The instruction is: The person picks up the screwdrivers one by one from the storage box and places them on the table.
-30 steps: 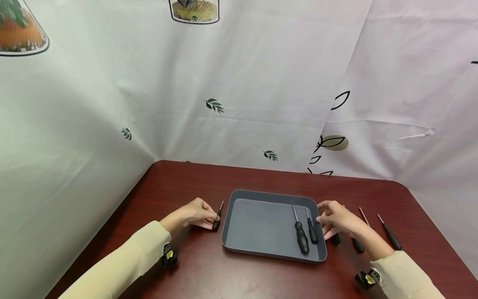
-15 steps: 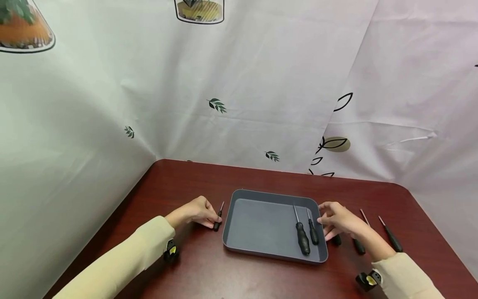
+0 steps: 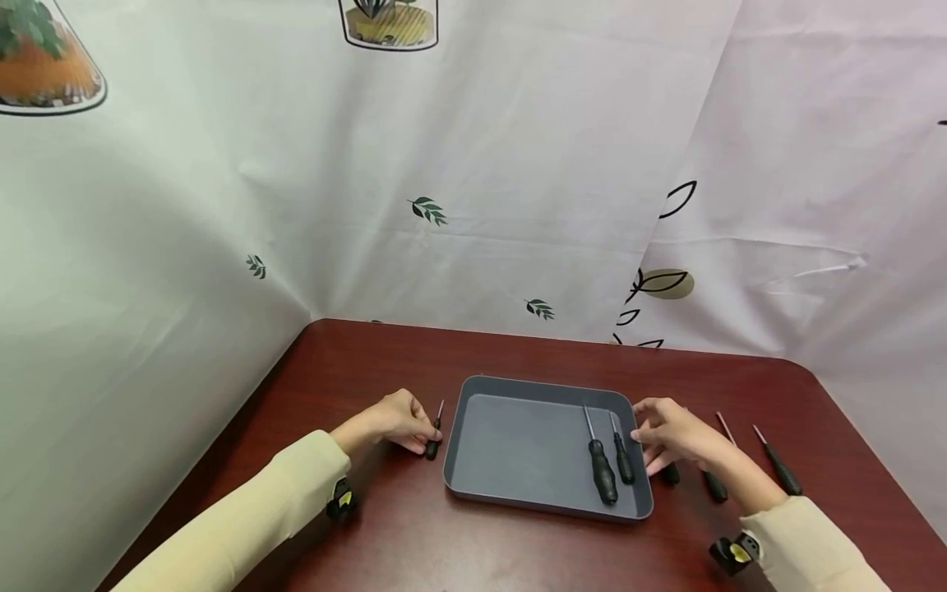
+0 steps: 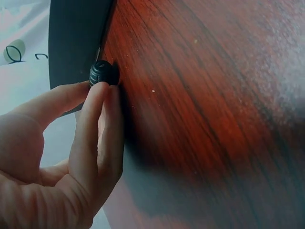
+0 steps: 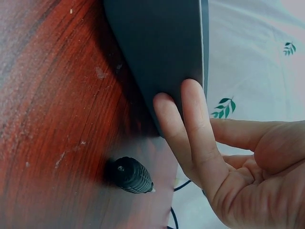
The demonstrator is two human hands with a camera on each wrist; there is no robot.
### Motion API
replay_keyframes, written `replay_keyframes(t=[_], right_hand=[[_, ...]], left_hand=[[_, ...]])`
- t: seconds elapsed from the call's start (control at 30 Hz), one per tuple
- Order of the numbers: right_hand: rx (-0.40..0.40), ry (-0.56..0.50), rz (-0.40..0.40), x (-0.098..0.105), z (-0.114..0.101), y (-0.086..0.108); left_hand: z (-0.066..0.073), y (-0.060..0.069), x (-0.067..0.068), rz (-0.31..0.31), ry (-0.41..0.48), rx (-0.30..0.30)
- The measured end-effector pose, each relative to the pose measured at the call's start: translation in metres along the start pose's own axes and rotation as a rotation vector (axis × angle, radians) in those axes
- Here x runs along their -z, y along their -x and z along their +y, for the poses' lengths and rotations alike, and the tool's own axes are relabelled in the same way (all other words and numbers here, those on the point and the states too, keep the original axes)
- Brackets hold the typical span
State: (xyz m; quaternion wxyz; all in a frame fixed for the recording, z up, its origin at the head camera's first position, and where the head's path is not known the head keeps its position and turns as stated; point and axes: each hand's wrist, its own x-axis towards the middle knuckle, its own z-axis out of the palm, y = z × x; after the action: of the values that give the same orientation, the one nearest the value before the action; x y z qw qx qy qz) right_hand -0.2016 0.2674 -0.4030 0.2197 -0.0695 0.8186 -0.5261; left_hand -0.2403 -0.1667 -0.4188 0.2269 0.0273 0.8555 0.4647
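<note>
So, reddish-brown counter [image 3: 518, 552] under everything | gray rectangular tray [image 3: 510, 448] around the middle | right hand [image 3: 669, 432] pinching the tray's right wall, left hand [image 3: 397, 420] pinching a short screwdriver [image 3: 432, 450] by its handle | two black-handled screwdrivers [image 3: 602, 472] lying in the tray, three more screwdrivers [image 3: 783, 470] off to its right | short one's just left of the tray

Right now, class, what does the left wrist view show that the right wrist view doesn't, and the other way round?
Only the left wrist view: the left hand pinching the held screwdriver, and an oval leaf print.

Only the right wrist view: the right hand, two fingers against the tray's outer side, the loose screwdriver apart from it, and green sprigs.

Both: the tray's outer side, the reddish table and the pale backdrop.
</note>
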Motion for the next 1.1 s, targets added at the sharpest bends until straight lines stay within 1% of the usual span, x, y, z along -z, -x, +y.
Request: replay_keyframes(t=[0.2, 0.33, 0.4, 0.57, 0.7, 0.87, 1.03, 1.1], right_hand=[[-0.003, -0.001, -0.004, 0.000, 0.000, 0.000], [-0.001, -0.001, -0.006, 0.000, 0.000, 0.000], [0.002, -0.002, -0.007, 0.000, 0.000, 0.000], [0.028, -0.020, -0.027, 0.000, -0.001, 0.000], [0.038, -0.031, -0.034, 0.001, -0.001, 0.001], [0.036, -0.034, -0.035, 0.001, -0.001, 0.001], [0.027, -0.018, -0.029, 0.001, 0.000, 0.001], [0.027, -0.014, -0.027, 0.001, 0.000, 0.001]], left_hand=[[0.002, 0.000, -0.002, 0.013, -0.038, -0.003], [0.005, 0.000, -0.002, 0.023, -0.064, 0.008], [0.007, 0.001, -0.001, 0.017, -0.079, 0.016], [0.010, 0.003, 0.003, -0.013, -0.152, 0.031], [0.013, 0.004, 0.004, -0.023, -0.189, 0.014], [0.017, 0.005, 0.006, -0.034, -0.208, 0.004], [0.025, 0.009, 0.009, -0.062, -0.167, -0.002], [0.029, 0.010, 0.011, -0.077, -0.128, -0.006]])
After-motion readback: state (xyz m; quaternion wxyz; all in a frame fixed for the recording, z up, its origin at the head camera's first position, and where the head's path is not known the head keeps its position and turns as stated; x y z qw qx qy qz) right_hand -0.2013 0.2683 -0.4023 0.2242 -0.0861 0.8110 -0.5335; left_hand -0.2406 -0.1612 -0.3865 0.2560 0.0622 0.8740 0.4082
